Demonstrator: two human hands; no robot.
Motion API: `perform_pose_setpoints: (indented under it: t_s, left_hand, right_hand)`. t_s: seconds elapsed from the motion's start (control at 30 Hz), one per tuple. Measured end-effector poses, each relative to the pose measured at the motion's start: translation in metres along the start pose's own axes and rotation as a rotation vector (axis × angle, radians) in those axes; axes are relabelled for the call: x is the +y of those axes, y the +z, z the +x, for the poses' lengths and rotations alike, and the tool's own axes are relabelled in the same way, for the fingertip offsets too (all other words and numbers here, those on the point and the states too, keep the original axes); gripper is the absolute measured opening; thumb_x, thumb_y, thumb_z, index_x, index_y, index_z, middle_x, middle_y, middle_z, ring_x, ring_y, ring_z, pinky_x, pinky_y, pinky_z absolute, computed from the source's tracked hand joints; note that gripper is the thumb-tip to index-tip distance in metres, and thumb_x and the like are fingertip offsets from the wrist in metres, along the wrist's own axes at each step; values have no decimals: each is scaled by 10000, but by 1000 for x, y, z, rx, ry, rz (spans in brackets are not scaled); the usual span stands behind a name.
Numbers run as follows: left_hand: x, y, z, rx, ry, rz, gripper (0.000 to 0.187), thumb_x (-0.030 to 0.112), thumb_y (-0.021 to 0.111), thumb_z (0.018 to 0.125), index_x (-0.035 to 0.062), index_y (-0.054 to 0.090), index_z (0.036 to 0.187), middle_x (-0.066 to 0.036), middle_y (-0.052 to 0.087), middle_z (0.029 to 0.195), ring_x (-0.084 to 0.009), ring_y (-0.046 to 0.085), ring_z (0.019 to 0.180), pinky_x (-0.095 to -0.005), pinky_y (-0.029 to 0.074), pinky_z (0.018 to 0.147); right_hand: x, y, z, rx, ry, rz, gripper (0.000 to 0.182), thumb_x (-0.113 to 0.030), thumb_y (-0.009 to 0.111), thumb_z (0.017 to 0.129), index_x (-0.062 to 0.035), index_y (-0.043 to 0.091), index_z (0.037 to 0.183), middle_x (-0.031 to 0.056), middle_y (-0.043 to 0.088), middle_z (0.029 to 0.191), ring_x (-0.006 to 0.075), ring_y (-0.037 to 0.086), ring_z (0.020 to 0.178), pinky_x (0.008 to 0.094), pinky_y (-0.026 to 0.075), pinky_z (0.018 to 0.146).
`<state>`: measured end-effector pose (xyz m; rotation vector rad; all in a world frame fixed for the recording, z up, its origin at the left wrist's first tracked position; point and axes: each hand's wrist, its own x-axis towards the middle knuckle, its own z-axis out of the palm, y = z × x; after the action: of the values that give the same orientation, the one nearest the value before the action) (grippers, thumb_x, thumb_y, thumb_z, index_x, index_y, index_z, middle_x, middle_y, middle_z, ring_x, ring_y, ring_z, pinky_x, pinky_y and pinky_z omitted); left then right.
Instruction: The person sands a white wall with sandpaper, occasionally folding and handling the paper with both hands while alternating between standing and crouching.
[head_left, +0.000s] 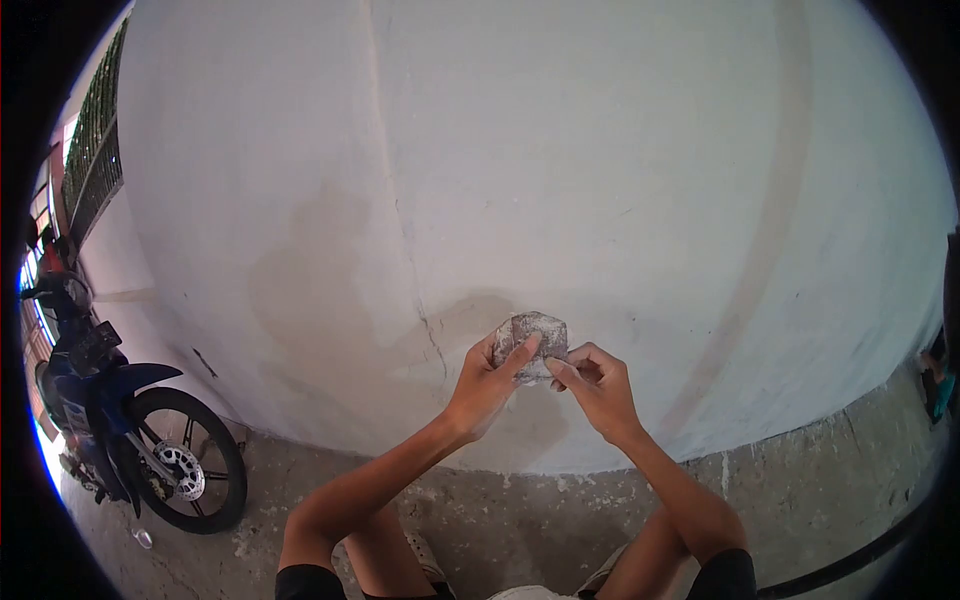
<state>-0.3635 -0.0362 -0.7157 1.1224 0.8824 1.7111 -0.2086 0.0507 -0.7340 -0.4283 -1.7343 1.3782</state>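
Note:
Between my two hands, in front of the wall, is a small grey-brown piece of sandpaper [546, 330], caked with white dust. My left hand [487, 383] grips its left side, with the thumb pressed across the face and the fingers behind. At its lower right edge, my right hand [598, 385] pinches the sheet between thumb and curled fingers. The fingers behind the sheet are hidden. White dust also marks the fingertips.
A pale wall [600, 190] with a crack and darker patches fills the view ahead. A blue motorcycle [130, 420] stands at the left. The concrete floor [480, 515] runs along the wall's base. A dark hose or cable [850, 570] curves at the lower right.

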Motion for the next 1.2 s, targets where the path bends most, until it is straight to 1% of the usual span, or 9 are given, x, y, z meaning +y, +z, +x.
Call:
perform_pose_setpoints:
  t_s: [0.13,0.3,0.6,0.83,0.97,1.03,1.1,1.17,1.2]
  left_hand:
    - [-9,0,2,23,66,161,276,255,612,990,27,616,1146,-11,669,1000,-67,587,900,-263,480,816]
    - [-10,-2,2,40,44,111,254,250,608,993,29,625,1116,-5,669,970,-62,578,869,-263,475,792]
    - [-1,-1,3,10,73,131,257,236,604,994,24,630,1139,-18,681,993,-68,592,876,-261,482,794]
    - [1,2,4,64,37,212,265,239,615,986,8,648,1112,-19,678,946,-62,574,838,-260,481,756]
    - [15,6,3,124,67,351,299,257,610,985,-10,657,1110,-12,667,905,-55,545,798,-254,468,722]
    - [44,1,15,413,409,906,253,135,622,960,-19,657,1158,-59,705,969,-99,624,876,-256,500,804]
    - [86,-12,47,458,1110,1185,308,-41,603,907,0,649,1209,-123,713,1097,-173,666,1045,-293,491,965]
    - [140,-24,79,303,1430,1062,431,-153,573,859,28,636,1245,-145,662,1222,-256,612,1196,-378,414,1097]
    - [167,-27,90,344,1511,1268,424,-141,575,865,27,630,1250,-138,653,1235,-281,604,1200,-406,405,1106]
  right_hand:
    - [1,0,1,-7,28,0,166,-152,713,911,-7,638,883,44,662,752,100,622,714,256,503,684]
    - [5,2,-3,-148,63,48,190,-180,687,932,8,669,952,63,692,865,109,635,794,282,516,739]
    - [-3,14,-9,-63,214,345,186,-192,644,964,-6,653,977,76,703,930,162,681,882,318,549,810]
    - [6,14,-8,-69,232,327,185,-198,638,968,-13,644,959,118,706,924,174,688,918,313,556,827]
    - [7,14,-11,-145,223,275,282,-207,630,973,8,586,1150,161,711,991,181,691,900,321,567,833]
    - [6,12,-12,-188,201,228,349,-212,626,975,10,551,1234,170,710,1011,182,693,890,324,571,838]
    - [11,10,-12,-261,221,137,401,-219,605,988,-4,490,1306,165,706,1062,181,689,901,311,569,822]
    - [20,5,-10,-259,220,100,397,-241,587,998,-4,493,1302,159,705,1075,179,686,906,308,566,811]
    - [24,3,-8,-258,225,68,396,-262,569,1007,-5,496,1298,154,704,1088,177,684,911,304,564,801]
